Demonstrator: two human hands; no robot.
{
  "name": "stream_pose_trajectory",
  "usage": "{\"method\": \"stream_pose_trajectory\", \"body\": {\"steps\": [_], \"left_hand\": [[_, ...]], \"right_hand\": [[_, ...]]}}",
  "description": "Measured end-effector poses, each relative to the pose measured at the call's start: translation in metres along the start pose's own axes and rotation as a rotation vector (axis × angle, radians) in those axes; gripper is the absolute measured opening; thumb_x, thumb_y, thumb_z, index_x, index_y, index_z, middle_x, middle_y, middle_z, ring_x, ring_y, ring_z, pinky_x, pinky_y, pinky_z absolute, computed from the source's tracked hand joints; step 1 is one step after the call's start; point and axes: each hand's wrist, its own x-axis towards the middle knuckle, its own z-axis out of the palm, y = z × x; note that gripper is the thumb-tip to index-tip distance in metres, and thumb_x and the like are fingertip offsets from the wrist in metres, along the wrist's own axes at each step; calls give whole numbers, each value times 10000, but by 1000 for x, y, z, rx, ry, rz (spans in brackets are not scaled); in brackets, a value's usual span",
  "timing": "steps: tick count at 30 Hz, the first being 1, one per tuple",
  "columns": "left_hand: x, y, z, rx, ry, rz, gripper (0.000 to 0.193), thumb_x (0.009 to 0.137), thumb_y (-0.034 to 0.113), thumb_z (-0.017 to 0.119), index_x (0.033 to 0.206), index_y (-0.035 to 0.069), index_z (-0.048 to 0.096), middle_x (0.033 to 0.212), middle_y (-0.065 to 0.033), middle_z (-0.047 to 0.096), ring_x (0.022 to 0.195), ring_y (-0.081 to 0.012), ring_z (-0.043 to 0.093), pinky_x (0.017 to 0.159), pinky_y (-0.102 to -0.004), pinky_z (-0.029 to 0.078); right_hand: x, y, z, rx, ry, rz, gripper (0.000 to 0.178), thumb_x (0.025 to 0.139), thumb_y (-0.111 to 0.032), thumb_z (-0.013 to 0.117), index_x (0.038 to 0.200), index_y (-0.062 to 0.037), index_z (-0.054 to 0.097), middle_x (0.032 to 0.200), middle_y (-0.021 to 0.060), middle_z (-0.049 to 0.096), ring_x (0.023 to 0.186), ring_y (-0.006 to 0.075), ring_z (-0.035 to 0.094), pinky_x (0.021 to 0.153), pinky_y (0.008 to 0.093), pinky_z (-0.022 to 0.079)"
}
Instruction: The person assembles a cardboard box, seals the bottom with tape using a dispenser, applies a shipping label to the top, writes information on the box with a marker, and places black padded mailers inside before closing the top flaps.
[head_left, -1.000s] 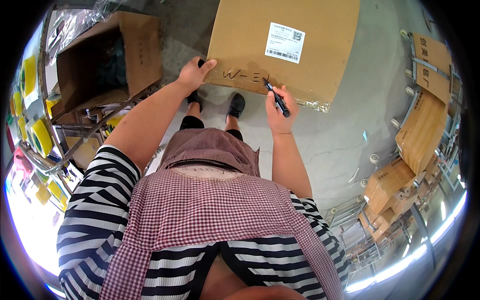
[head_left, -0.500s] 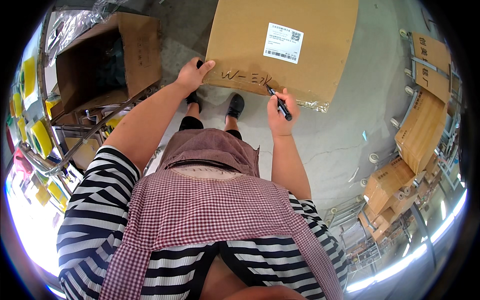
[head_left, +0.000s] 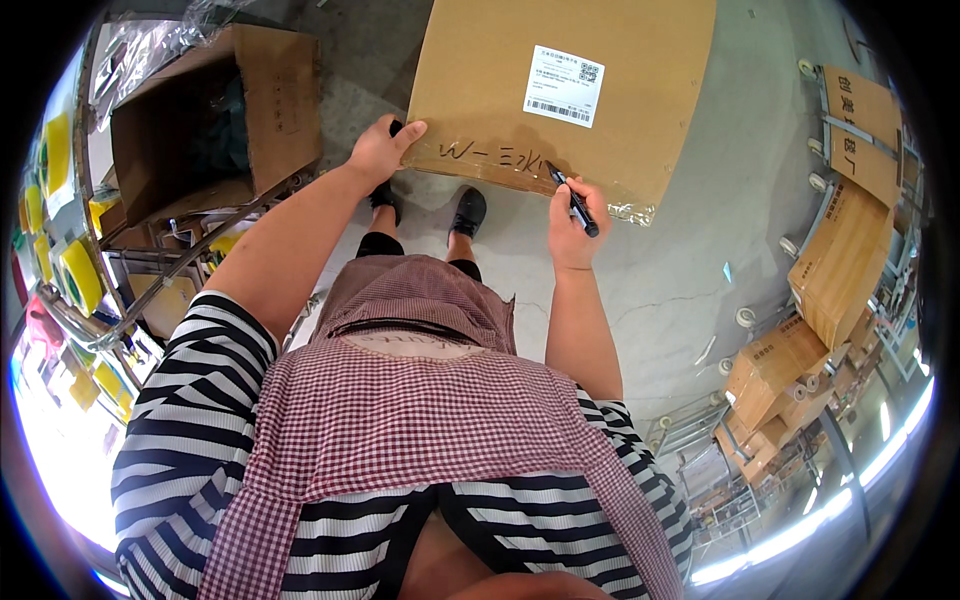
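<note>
A large brown cardboard box point(head_left: 480, 60) lies at the top centre, with a white printed label point(head_left: 562, 86) on its upper face. Handwritten black marks run along its near edge, where clear tape shines. My right hand point(head_left: 578, 222) is closed around a black marker point(head_left: 574, 203), its tip touching the cardboard at the right end of the writing. At the box's near left corner rests my left hand point(head_left: 380, 150), thumb against the cardboard. Between its thumb and curled fingers sits a small black piece, apparently the marker cap point(head_left: 396, 128); the other fingers are partly hidden.
An open brown box point(head_left: 285, 110) stands to the left on a metal-framed cart, beside clear plastic wrap point(head_left: 170, 50). Yellow tape rolls point(head_left: 80, 275) hang at the far left. Taped cartons point(head_left: 845, 260) on wheeled racks line the right side. Grey floor point(head_left: 660, 320) lies between.
My right hand has shifted slightly right with the marker, adding a stroke to the writing. The left hand stays at the box's corner; the box appears shifted slightly left.
</note>
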Motion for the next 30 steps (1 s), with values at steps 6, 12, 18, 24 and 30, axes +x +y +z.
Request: {"method": "stream_pose_trajectory", "body": {"steps": [6,12,18,24,30], "left_hand": [[0,2,-2,36,-34,1,594,901,521,623,1109,-32,560,928,-119,620,801,-185,611,691,-320,529],[6,-7,-1,33,-17,0,687,883,575,617,1176,-41,534,990,-152,621,848,-208,631,695,-331,552],[1,0,1,9,8,8,550,909,514,624,1066,-10,568,874,-90,601,746,-163,577,657,-309,506],[7,-5,-3,39,-58,-24,774,872,602,615,1277,-47,495,1083,-176,626,943,-227,648,732,-337,573],[9,-8,-4,26,-88,-13,740,879,587,617,1258,-41,514,1069,-168,633,933,-222,648,723,-328,567]], "right_hand": [[0,9,-3,29,-26,-45,66,777,-19,667,823,-8,621,682,114,599,589,215,575,995,408,485],[0,4,-5,115,-14,29,58,778,-22,661,811,-5,617,652,85,584,562,160,543,1043,422,448],[3,3,-12,8,-149,4,54,822,-37,648,830,5,615,695,70,605,722,147,614,1025,414,471],[5,2,-13,116,-11,60,41,800,-27,652,815,-3,623,609,57,563,538,126,511,1024,408,465],[14,-1,-22,-4,-108,14,64,805,-32,667,849,-2,632,639,59,584,558,108,514,957,351,494]]}}
